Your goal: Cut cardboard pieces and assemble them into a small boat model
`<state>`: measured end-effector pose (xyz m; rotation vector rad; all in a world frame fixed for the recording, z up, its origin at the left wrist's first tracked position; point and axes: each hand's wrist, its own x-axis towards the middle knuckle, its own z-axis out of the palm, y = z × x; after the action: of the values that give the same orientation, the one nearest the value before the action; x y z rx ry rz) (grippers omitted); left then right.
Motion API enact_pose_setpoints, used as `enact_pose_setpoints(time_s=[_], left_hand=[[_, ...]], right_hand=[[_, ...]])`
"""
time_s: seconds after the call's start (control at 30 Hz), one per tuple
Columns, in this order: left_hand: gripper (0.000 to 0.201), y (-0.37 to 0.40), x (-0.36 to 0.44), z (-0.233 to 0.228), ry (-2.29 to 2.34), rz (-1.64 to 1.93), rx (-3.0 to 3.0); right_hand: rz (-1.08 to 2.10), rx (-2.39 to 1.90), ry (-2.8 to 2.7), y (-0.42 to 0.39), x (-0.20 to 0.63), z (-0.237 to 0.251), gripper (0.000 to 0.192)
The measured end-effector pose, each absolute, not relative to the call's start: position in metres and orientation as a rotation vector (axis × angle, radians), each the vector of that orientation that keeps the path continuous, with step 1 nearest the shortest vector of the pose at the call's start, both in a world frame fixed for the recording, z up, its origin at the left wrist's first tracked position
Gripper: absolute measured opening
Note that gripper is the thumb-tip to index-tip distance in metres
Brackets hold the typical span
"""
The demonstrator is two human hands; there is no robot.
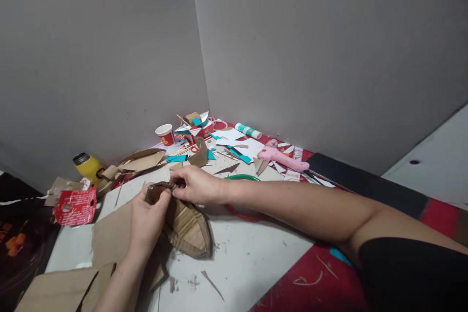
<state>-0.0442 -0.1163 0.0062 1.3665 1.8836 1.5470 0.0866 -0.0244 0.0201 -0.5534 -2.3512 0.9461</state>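
Observation:
A boat-shaped cardboard piece [188, 226] with a raised, dark-edged rim lies on the white board in front of me, its pointed end towards me. My left hand [149, 212] is closed on the rim at its far left, thumb on the inside. Opposite, my right hand [195, 185] pinches the same rim at the far end, its thumb and fingertips close to the left thumb. The fingertips partly hide the rim there. Beyond my right forearm, a green and red ring-like thing [243, 178] is partly covered.
A pink glue gun [283, 157] lies right of paper scraps. A glue stick [248, 130], a paper cup [165, 134] and a yellow bottle [88, 167] stand or lie farther back. A red wrapper [75, 206] and flat cardboard [111, 236] are at left. Grey walls [310, 48] close the back.

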Motion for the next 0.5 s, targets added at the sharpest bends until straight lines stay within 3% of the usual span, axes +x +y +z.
enact_pose_setpoints(time_s=[0.37,0.5], left_hand=[[0.008,-0.116,-0.043,0.007,1.9,1.562,1.407],[0.015,-0.115,-0.044,0.01,1.851,1.548,1.363]], right_hand=[[0.879,-0.548,-2.363,-0.029,0.088,0.018,0.009],[0.907,-0.561,-2.35,-0.025,0.089,0.024,0.011]])
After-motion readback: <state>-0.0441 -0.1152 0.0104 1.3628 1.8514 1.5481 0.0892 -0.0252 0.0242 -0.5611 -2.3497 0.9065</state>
